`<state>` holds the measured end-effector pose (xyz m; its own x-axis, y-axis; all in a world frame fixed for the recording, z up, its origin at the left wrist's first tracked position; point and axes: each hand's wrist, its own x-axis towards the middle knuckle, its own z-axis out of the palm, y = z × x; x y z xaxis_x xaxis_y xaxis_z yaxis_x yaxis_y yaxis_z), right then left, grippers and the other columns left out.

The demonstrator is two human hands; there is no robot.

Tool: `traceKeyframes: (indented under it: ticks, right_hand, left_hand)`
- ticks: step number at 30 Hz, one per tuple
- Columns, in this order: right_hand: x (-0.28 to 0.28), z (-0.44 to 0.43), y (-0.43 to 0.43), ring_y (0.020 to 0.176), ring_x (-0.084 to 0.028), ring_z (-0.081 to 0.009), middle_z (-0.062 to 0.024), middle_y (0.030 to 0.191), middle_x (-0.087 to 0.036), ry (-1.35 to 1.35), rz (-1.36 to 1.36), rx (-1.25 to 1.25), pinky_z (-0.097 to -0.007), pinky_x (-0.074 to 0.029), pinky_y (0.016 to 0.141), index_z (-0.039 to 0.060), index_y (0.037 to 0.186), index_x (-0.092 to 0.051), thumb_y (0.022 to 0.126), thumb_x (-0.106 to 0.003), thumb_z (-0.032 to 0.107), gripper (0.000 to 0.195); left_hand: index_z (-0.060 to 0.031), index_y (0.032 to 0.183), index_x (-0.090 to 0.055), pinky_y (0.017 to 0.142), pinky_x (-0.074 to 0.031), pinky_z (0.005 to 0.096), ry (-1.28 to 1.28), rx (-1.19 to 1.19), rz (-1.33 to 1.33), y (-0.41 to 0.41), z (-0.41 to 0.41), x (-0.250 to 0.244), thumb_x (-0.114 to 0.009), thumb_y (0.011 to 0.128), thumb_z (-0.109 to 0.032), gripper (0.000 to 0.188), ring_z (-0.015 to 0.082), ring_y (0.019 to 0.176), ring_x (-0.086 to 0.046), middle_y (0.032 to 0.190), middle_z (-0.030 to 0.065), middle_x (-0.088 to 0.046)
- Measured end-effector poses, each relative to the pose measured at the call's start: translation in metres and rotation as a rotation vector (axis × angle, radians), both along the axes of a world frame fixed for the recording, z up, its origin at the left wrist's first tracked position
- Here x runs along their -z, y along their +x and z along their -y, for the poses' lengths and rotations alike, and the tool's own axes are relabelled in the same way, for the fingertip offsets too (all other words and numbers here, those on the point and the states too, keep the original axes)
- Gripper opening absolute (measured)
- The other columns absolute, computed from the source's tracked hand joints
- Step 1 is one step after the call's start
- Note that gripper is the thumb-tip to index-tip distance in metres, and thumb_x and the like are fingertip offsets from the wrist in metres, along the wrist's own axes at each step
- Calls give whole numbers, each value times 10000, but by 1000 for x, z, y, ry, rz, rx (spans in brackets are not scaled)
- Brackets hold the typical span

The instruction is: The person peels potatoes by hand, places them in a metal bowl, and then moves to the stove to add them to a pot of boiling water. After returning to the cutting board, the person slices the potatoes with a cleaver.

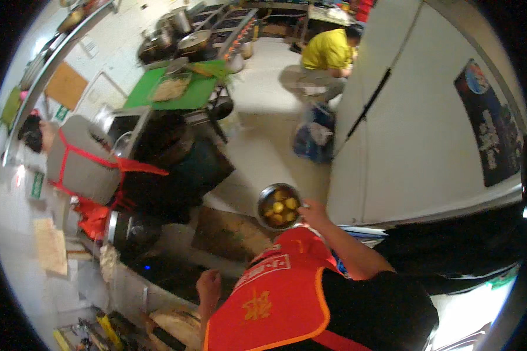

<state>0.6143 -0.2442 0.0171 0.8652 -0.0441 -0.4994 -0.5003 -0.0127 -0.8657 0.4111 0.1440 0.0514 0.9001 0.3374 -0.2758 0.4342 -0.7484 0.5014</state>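
My right hand [312,213] grips the side handle of a round metal pot [260,206], held in front of my red apron over the floor. Several yellowish round pieces of food [279,205] lie in dark liquid inside the pot; what they are cannot be told. My left hand [209,281] hangs low beside the apron, away from the pot. It looks loosely curled, and blur hides whether anything is in it.
On the left a person [85,162] in a red-strapped apron stands by the counter. Further ahead a person in yellow [327,50] squats near a blue bag [314,136]. A green-topped table [136,94] holds a tray of food. White cabinet doors [399,145] stand at the right.
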Motion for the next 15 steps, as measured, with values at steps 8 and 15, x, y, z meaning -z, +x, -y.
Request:
traceKeyframes:
  ticks: [8,15]
  right_hand:
    - [21,34,-43,561,-665,-205,-146,832,-666,-249,124,-20,-335,-523,435,-26,1212,-613,878,-651,69,349]
    - [5,16,-61,509,-651,-223,-196,946,-689,-48,-107,144,-328,-511,414,-63,1379,-511,859,-669,68,558]
  left_hand:
    - [-107,1050,-734,820,-544,418,-58,134,-131,1,14,-3,-653,895,-280,246,350,959,-683,1031,143,-714]
    - [-108,1088,-731,822,-548,444,18,237,-168,0,10,-10,-651,908,-281,262,342,949,-694,1058,136,-712]
